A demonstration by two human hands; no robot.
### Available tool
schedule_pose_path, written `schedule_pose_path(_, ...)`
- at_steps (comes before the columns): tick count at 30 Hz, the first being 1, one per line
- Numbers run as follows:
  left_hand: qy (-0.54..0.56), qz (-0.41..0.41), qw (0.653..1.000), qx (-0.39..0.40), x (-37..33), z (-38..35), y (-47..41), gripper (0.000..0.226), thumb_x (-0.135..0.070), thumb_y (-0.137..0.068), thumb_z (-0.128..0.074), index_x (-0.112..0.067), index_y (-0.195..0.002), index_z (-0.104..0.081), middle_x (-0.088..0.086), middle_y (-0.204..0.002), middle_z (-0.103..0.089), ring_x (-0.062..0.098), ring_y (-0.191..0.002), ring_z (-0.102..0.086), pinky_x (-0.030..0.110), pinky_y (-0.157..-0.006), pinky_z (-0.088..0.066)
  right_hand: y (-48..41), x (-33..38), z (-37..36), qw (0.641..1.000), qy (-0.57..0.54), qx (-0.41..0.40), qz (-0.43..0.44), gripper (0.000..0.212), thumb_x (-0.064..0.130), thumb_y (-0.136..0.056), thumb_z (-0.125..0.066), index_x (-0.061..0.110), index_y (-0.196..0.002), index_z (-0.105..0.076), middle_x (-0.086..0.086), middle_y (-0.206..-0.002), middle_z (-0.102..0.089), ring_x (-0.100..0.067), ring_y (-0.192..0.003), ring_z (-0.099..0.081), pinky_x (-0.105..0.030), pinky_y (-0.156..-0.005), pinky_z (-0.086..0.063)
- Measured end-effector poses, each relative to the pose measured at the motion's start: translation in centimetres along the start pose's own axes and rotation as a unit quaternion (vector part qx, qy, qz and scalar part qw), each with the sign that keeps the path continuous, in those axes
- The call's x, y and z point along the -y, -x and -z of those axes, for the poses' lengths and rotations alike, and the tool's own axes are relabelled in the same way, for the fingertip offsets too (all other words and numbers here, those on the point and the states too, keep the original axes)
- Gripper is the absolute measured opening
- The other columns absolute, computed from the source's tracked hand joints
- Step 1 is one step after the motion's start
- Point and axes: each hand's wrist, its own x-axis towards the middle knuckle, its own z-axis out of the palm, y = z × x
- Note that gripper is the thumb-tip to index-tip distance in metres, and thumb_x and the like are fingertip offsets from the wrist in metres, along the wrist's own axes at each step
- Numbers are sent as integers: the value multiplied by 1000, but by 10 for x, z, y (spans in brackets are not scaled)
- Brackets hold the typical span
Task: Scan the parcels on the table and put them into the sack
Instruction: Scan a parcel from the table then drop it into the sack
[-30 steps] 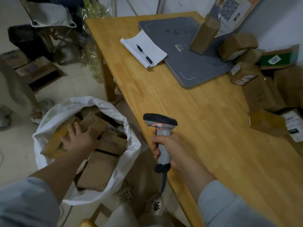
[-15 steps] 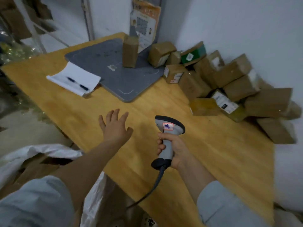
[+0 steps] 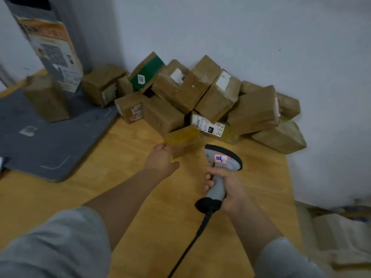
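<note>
I have only one view: a wide-angle camera on the wearer's head, facing forward and steeply down across the pale wooden table (image 3: 261, 177) toward the heap of brown cardboard parcels (image 3: 200, 93) against the grey-white wall (image 3: 241, 33), near enough that the table fills the lower frame.

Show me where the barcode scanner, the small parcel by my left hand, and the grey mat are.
barcode scanner (image 3: 220, 158): head view, on the labelled back of its head.
small parcel (image 3: 184, 138): head view, on its taped top face.
grey mat (image 3: 50, 141): head view, on its bare middle.
</note>
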Motion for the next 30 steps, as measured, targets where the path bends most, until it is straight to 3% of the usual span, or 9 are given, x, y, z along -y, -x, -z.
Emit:
schedule_pose_path(2,-29,-1,999,24,-12,-12,-35,67,-43,-89,-59,-13,-145,-36,13,-154,-26,28,-143,-18,37,-114,-26,-12,8,13,1000,-17,5,-10,15,1,-86,-57,8,-73,-52,-4,-53,-49,-9,-33,-41,-18,-36,-40)
schedule_pose_path(7,-124,12,989,75,-25,-31,-90,90,-47,-90,-58,-18,-154,-2,10,-160,-1,30,-147,2,42,-118,-16,-35,15,38,999,-16,30,-21,7,1,-88,-55,8,-85,-55,-5,-54,-49,-10,-34,-41,-20,-36,-40)
schedule_pose_path(13,-153,13,986,65,-22,-37,-90,68,-45,-82,-66,-24,-137,-31,8,-160,-2,28,-148,0,48,-117,-6,-44,13,52,998,-33,30,-42,6,1,-88,-56,7,-87,-55,-5,-54,-50,-10,-34,-41,-20,-37,-41)
schedule_pose_path(16,-137,-16,989,53,-16,-39,-61,67,-46,-78,-70,-24,-132,-38,7,-150,-26,27,-140,-24,41,-114,-20,-39,9,53,999,-26,19,-39,6,2,-88,-56,8,-86,-56,-5,-54,-50,-10,-34,-41,-19,-37,-40)
schedule_pose_path(20,27,23,995,89,-7,-24,-14,56,-36,-72,-79,-25,-119,-50,5,-127,-50,25,-112,-50,35,-92,-44,-23,-2,52,999,5,13,-39,11,1,-86,-58,9,-80,-56,-4,-54,-50,-10,-35,-42,-20,-38,-41)
schedule_pose_path(22,239,99,957,128,0,-10,12,42,-27,-74,-81,-20,-107,-57,8,-108,-61,22,-92,-58,34,-77,-48,-11,-12,50,999,20,12,-44,9,1,-85,-59,9,-80,-57,-4,-55,-51,-10,-35,-43,-20,-38,-42)
schedule_pose_path(24,335,168,913,158,12,-1,39,31,-22,-80,-77,-14,-105,-62,8,-98,-64,17,-83,-58,28,-70,-46,0,-25,47,998,30,9,-53,8,1,-84,-60,7,-80,-58,-4,-54,-52,-10,-35,-43,-20,-38,-42)
schedule_pose_path(27,335,212,903,167,30,-2,72,32,-23,-87,-69,-9,-116,-64,11,-114,-63,18,-88,-57,23,-71,-44,16,-46,43,996,48,7,-70,9,1,-84,-62,7,-77,-59,-5,-54,-53,-10,-35,-43,-19,-39,-42)
schedule_pose_path(30,275,188,940,77,36,-9,89,58,-39,-91,-61,-17,-142,-44,11,-140,-49,26,-120,-52,36,-95,-45,30,-63,42,995,62,-3,-74,8,1,-83,-63,7,-78,-60,-5,-54,-54,-10,-34,-44,-19,-38,-42)
